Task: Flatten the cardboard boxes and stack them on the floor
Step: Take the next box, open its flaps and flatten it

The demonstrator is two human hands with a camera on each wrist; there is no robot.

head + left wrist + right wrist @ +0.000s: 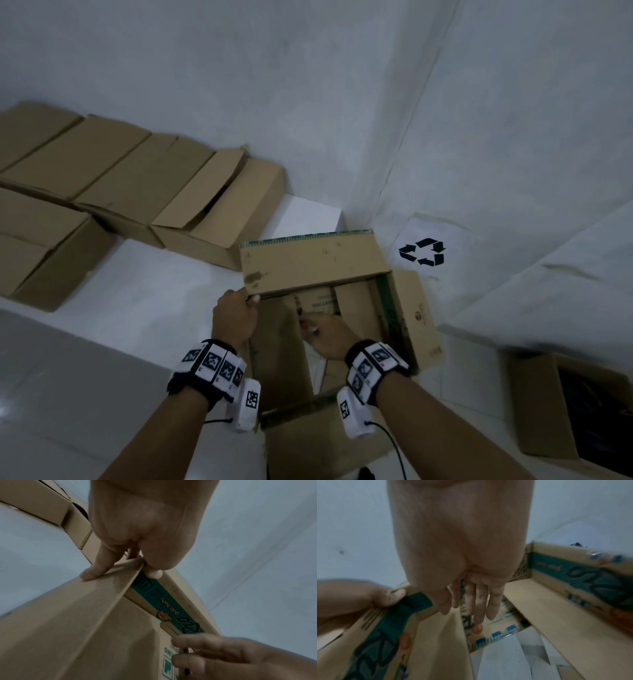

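White walls and pale floor tiles [144, 301] are surrounding me. Closed brown boxes [113, 181] are lying in rows at far left. My left hand [236, 313] is pinching a flap corner of the open box [308, 270] standing on the floor just ahead. My right hand [327, 337] is reaching inside it with fingers [479, 601] straight. Another carton [561, 407] is sitting at far right.

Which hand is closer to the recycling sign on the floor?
Right. The right hand is inside the open box, closer to the recycling sign; the left hand grips the box's far-side corner.
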